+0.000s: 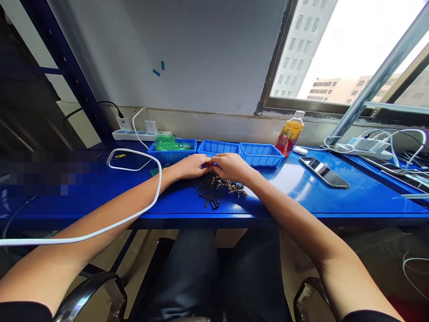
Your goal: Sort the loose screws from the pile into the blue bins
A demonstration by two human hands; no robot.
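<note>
Green plastic [166, 143] already sat in a blue bin [172, 156], screws [214, 181] (quite a heap) lay loose, and the left hand [191, 167] and right hand [233, 167] pinched a reddish piece [208, 164].

The person wears a top with short black sleeves. The left sleeve [25, 311] and the right sleeve [372, 316] both look plain, with smooth, curved edges. The left hand [192, 166] and right hand [231, 166] are bare, and so are both lower arms. The long trousers [191, 273] are dark blue-gray, with soft folds and a paler, worn-looking patch low in view.
</note>
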